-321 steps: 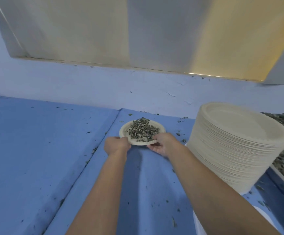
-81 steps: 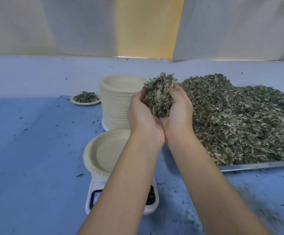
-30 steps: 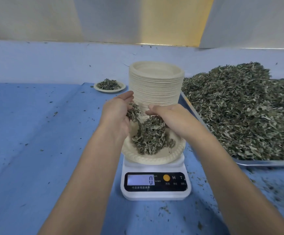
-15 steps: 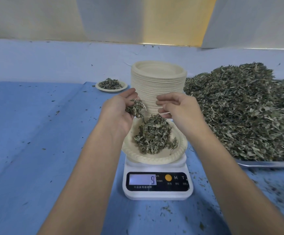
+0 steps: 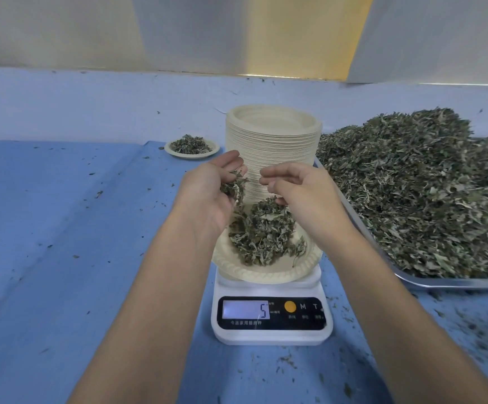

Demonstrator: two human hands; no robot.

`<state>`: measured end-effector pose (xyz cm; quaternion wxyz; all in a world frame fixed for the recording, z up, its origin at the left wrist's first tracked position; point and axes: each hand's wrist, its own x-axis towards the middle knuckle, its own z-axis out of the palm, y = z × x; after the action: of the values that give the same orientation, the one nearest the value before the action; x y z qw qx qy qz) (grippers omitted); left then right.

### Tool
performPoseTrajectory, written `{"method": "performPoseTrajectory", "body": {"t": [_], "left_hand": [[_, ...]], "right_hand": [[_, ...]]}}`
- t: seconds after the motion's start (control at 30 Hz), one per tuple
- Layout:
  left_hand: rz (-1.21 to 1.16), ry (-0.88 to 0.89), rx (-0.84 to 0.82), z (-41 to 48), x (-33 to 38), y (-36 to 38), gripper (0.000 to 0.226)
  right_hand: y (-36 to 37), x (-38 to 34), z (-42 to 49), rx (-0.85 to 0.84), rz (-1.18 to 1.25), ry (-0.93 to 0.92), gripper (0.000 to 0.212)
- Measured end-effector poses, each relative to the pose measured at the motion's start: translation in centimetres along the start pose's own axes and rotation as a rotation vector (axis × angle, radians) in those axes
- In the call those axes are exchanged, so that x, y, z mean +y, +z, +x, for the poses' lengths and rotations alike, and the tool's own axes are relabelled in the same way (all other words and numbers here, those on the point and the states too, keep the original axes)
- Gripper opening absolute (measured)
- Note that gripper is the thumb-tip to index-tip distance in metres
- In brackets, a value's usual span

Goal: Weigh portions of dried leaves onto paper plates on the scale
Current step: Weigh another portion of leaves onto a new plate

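On the white kitchen scale (image 5: 271, 333), a lit display (image 5: 245, 309) reading "5" — down from "9" half a second back. Beside it an orange button (image 5: 290, 306), then "M" and "T"; Chinese print beneath, too fine to read.

Atop the scale, a paper plate (image 5: 254, 275) with a heap of dried leaves (image 5: 263, 231) in its middle. Over its far-left edge, the left hand (image 5: 207, 191), fingers pressed together and lightly bent around a clump of leaves (image 5: 234, 185); thumb hidden. Opposite, close but apart, the right hand (image 5: 303, 191), fingers loosely curled, thumb just above the heap — impossible to tell whether anything is pinched. Both hands placed much as before.

Behind them, a stack of paper plates (image 5: 274, 138), its lower part hidden. To the right, a metal tray (image 5: 440, 282) piled with loose leaves (image 5: 411, 185), cut off by the frame edge and blurred there. Far back on the blue cloth (image 5: 62, 228), a filled plate (image 5: 178, 153).
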<state>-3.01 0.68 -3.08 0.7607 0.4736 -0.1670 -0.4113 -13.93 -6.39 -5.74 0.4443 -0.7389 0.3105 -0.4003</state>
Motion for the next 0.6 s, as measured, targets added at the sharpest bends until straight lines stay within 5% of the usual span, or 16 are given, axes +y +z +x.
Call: {"method": "performPoseTrajectory", "body": {"t": [0.17,0.43,0.6], "left_hand": [[0.014,-0.005,-0.030,0.13,-0.06,-0.17,0.047],[0.439,0.029,-0.110,-0.10,-0.93,0.01,0.033],[0.387,0.013,-0.126,-0.60,-0.72,0.39,0.025]], "right_hand": [[0.15,-0.12,-0.17,0.018,0.010,-0.001,0.023],[0.20,-0.17,-0.22,0.046,0.018,0.024,0.026],[0.10,-0.17,-0.26,0.067,0.008,0.039,0.026]]}}
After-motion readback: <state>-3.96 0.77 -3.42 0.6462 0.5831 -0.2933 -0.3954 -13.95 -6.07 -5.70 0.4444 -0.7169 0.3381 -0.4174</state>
